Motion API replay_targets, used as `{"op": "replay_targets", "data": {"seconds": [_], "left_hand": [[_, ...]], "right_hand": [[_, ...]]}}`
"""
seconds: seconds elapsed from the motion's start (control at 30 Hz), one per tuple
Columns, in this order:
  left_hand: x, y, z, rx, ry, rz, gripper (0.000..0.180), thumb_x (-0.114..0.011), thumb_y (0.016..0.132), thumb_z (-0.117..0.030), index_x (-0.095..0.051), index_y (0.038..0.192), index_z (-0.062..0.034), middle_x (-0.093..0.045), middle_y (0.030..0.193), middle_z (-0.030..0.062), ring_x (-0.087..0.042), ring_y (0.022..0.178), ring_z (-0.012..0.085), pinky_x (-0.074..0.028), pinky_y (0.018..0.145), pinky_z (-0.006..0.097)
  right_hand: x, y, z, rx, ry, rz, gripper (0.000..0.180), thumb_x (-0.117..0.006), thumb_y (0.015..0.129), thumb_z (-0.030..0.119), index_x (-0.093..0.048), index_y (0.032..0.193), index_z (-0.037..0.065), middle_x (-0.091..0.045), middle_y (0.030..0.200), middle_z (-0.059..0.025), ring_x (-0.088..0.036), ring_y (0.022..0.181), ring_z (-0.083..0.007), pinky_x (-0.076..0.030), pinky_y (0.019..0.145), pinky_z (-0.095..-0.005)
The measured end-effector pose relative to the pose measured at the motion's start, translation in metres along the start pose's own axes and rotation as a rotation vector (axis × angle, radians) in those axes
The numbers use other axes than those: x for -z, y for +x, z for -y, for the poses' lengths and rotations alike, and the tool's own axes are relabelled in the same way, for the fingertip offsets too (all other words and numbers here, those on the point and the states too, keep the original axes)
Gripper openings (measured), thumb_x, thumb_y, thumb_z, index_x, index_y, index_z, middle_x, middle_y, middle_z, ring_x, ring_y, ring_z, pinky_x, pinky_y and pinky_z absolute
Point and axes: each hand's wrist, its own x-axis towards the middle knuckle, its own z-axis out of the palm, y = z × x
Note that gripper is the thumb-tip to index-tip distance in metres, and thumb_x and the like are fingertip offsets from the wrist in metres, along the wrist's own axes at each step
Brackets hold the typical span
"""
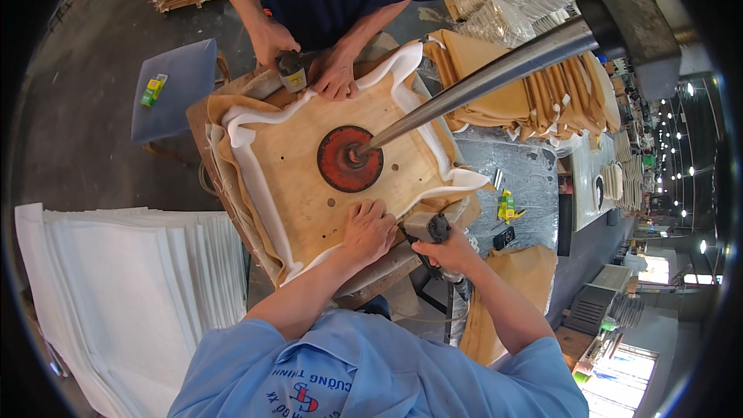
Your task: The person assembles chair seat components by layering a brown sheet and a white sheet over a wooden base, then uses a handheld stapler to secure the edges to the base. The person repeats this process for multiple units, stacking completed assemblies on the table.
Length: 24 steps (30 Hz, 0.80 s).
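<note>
On the table [387, 267] in front of you lay a square plywood seat board [309, 178], pinned flat by a red round press pad [350, 159] at the end of a slanted steel ram [495, 73]. White foam [255, 186] and tan cover fabric [224, 108] had been folded up over the board's edges on every side.

Your left hand [368, 231] lay palm down on the near edge of the board, fingers together and curled, pressing the foam wrap flat. Your right hand [453, 251] was closed around the grip of a grey staple gun [427, 227], its nose at the near right corner, just beside your left hand.

At the far edge a co-worker's hand [271, 37] held a second staple gun [291, 71] to the wrap while their other hand [334, 73] pressed the fold down.

Judging from this, the wrapping looked done but the fastening only partly so: the foam along the left and right edges stood loose and wavy, and the right corner was puckered. No staples could be made out at this size, so how much of the rim was fixed could not be told.

To your left sat a stack of white foam sheets [131, 294]; on the far right, piled finished tan cushions [542, 93].
</note>
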Motion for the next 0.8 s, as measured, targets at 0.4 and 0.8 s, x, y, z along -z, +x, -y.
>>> {"op": "replay_targets", "data": {"seconds": [0.4, 0.8], "left_hand": [[0.017, -0.008, -0.007, -0.046, -0.016, -0.024, 0.018, -0.082, 0.089, -0.026, -0.073, 0.088, -0.0103, -0.06, 0.104, 0.0095, -0.056, 0.109, 0.0323, -0.041, 0.098, 0.05], [0.01, -0.013, 0.0, 0.045, -0.047, -0.018, 0.012, -0.081, 0.087, -0.019, -0.072, 0.093, -0.0136, -0.063, 0.103, 0.0084, -0.06, 0.107, 0.0328, -0.041, 0.096, 0.049]], "right_hand": [[-0.008, 0.002, 0.01, -0.022, -0.084, -0.091, 0.036, -0.091, 0.09, 0.028, -0.072, 0.101, -0.001, -0.072, 0.078, -0.008, -0.067, 0.058, -0.0161, -0.055, 0.058, -0.0361], [-0.024, 0.002, 0.002, 0.124, -0.076, -0.101, 0.04, -0.092, 0.088, 0.029, -0.072, 0.105, -0.001, -0.073, 0.081, -0.0067, -0.067, 0.06, -0.0141, -0.054, 0.056, -0.0342]]}}
